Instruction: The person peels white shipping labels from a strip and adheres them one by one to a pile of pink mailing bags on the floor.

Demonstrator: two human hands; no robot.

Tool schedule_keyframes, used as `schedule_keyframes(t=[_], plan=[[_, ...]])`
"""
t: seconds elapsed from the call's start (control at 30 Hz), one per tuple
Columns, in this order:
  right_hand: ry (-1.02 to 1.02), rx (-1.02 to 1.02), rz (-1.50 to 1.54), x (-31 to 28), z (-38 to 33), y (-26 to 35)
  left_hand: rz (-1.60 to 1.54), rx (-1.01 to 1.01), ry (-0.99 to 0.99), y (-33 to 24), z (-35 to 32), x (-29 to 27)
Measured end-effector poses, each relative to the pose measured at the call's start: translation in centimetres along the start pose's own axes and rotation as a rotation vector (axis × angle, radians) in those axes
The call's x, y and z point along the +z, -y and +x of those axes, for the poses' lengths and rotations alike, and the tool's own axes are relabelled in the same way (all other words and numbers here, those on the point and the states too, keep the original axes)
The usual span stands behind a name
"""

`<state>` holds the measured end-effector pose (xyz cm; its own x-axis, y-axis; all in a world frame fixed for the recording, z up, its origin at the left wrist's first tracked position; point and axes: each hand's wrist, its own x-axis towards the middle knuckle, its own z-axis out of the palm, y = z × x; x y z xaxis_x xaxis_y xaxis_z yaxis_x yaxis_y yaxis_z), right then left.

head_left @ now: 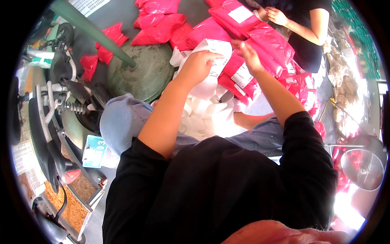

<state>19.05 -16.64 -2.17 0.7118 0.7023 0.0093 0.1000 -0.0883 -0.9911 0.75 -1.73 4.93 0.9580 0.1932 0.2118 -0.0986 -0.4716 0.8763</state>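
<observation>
A strip of white printed labels (218, 46) is pinched in my left hand (199, 67), and its upper end curls above my fingers. From there the paper trails down into a loose heap of white label paper (203, 118) between my legs. My right hand (250, 57) is raised just right of the strip, its fingers apart and nothing visible in them. Pink plastic parcels (268, 44) lie piled beyond and beside that hand, and several carry white labels (242, 75).
Another person's hand (277, 16) is by the pile at the upper right. A green post on a round base (138, 73) stands at the left. More pink parcels (156, 28) lie beyond it. An electric scooter (53, 122) is at far left, a metal fan (361, 168) at far right.
</observation>
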Motion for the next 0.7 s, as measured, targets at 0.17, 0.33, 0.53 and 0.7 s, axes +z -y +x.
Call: schedule_keyframes(t=[0.17, 0.33, 0.53, 0.7], plan=[[0.347, -0.057, -0.095, 2.5, -1.4, 11.4, -0.049, 0.084, 0.018, -0.5, 0.0, -0.5], [0.315, 0.143, 0.038, 2.2, 0.2, 10.1, -0.459, -0.086, -0.058, 0.0, -0.1, 0.0], [0.274, 0.021, 0.127, 6.2, 2.4, 8.2, -0.516, -0.314, -0.057, 6.7, 1.4, -0.8], [0.052, 0.085, 0.094, 5.9, 6.5, 4.1, -0.337, -0.616, -0.17, 8.1, 4.8, -0.8]])
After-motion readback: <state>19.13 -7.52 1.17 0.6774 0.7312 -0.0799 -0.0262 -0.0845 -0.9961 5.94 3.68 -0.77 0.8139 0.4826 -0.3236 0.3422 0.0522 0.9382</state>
